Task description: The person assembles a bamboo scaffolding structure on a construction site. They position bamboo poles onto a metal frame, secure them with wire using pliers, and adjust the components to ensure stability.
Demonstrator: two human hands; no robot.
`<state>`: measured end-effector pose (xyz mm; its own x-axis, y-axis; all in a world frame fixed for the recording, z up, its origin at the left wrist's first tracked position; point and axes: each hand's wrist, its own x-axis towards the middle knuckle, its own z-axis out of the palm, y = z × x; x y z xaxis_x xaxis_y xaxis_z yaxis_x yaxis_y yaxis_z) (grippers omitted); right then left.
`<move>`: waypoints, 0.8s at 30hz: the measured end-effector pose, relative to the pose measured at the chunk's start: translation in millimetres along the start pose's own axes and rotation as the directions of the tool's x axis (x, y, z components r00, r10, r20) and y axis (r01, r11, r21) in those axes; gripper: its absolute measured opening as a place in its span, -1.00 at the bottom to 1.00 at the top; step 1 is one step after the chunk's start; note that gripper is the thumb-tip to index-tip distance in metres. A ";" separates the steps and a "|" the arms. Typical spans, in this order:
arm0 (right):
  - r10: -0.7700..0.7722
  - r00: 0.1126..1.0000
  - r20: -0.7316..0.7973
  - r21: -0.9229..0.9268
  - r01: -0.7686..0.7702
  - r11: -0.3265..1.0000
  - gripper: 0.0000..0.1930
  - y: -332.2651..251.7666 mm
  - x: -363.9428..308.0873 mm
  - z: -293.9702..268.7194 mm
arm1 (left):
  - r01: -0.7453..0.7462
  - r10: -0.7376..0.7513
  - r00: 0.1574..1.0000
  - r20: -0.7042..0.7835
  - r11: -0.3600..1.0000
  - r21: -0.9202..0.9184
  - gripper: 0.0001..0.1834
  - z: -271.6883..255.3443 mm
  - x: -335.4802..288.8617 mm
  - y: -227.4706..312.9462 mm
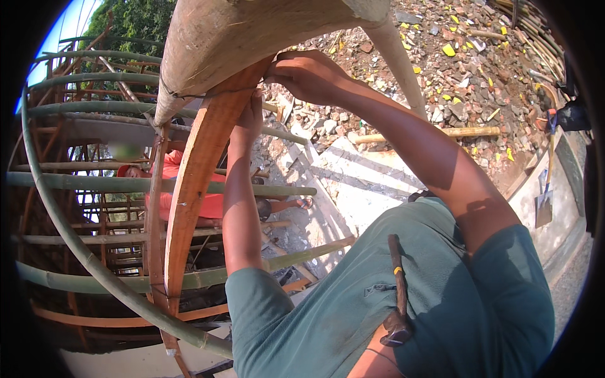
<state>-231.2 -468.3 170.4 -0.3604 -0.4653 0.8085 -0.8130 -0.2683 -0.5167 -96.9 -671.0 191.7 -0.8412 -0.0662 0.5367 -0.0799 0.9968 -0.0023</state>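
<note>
A long reddish-brown wooden beam (205, 145) slants up against a thick, pale round pole (252, 38). Thin dark wire (230, 92) crosses the beam where the two meet. At the beam's right edge, my right hand (309, 77) is closed in a pinch on the wire, its fingertips partly hidden. Just below it, my left hand (249, 120) reaches up along the beam's side with fingers drawn together; what they hold is hidden. A hammer (399, 283) with a dark handle lies against my green clothing, head toward me.
Green bamboo poles (113, 183) cross the left side as scaffolding. Behind them a person in red (211, 205) is partly hidden. Broken stone rubble (454, 82) covers the ground at upper right, with a bamboo length (469, 132) on it. A shovel (545, 205) stands at far right.
</note>
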 end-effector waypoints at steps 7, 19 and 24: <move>0.040 0.999 0.022 0.414 -0.046 0.909 -0.72 40.2 20.2 27.9 | 0.473 -0.400 0.880 0.256 0.691 -0.547 -0.53 -0.9 -16.1 61.2; 0.268 0.888 0.373 0.927 -0.365 -0.082 -0.66 -24.9 -2.8 94.3 | -0.285 -0.783 0.526 0.331 -0.530 -0.799 -0.56 48.2 59.3 196.2; 0.017 0.842 0.540 0.639 -0.397 -0.659 -0.72 -14.7 -30.3 101.2 | -0.093 -0.802 0.512 0.309 -0.409 -0.908 -0.55 42.3 58.9 231.6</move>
<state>-162.1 -535.6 124.9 -0.0700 -0.8514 0.5198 0.9710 -0.1777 -0.1601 -187.5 -446.0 187.1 -0.5317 -0.8468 0.0158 0.5962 -0.3610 0.7171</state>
